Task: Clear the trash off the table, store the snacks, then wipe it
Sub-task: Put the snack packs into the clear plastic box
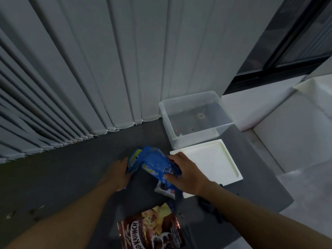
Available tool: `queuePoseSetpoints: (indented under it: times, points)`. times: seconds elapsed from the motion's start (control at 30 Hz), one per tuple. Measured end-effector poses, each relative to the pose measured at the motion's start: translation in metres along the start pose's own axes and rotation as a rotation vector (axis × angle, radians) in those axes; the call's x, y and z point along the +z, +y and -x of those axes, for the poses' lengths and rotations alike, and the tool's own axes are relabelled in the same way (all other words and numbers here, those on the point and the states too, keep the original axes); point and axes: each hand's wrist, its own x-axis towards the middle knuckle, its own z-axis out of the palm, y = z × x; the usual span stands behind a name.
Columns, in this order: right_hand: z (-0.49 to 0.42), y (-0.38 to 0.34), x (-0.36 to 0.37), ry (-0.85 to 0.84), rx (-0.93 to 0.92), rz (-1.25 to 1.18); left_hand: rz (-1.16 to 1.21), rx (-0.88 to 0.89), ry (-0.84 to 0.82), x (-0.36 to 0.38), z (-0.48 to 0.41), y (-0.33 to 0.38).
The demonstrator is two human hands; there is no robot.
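Fingers of right hand, left hand clutch blue packets; long axes run far to near.

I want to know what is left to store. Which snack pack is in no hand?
The brown Koko Krunch bag, lying alone nearest the person; the left hand and right hand hold the blue packets.

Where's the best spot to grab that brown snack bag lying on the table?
Probably pinch the brown snack bag by its far end, coming down from above. It lies flat on the table, so only an edge lets fingers get under.
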Motion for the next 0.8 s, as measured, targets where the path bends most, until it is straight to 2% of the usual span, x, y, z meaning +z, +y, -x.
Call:
queuePoseSetpoints:
  times: [0.07, 0.27, 0.37, 0.47, 0.53, 0.6, 0.67, 0.8]
  points:
    - [-0.008, 0.000, -0.011, 0.053, -0.031, -0.046, 0.018, -0.068, 0.026, -0.005, 0.004, 0.007]
    - [-0.050, 0.002, -0.057, 0.292, -0.087, -0.113, 0.221, -0.165, 0.246, -0.031, 0.009, 0.029]
    - [-0.083, 0.006, -0.078, 0.372, -0.034, -0.141, 0.310, -0.215, 0.310, -0.042, 0.007, 0.039]
    - [-0.115, 0.017, -0.092, 0.450, 0.103, -0.084, 0.358, -0.191, 0.361, -0.048, 0.002, 0.047]
    - [-0.134, 0.030, -0.098, 0.377, 0.247, 0.002, 0.374, -0.199, 0.388, -0.051, -0.001, 0.053]
    - [-0.150, 0.043, -0.097, 0.224, 0.335, 0.149, 0.387, -0.205, 0.408, -0.054, -0.005, 0.060]
    - [-0.163, 0.053, -0.091, 0.056, 0.308, 0.349, 0.390, -0.194, 0.427, -0.054, -0.007, 0.067]
    - [-0.186, 0.060, -0.073, -0.282, 0.366, 0.459, 0.398, -0.174, 0.432, -0.054, -0.007, 0.074]
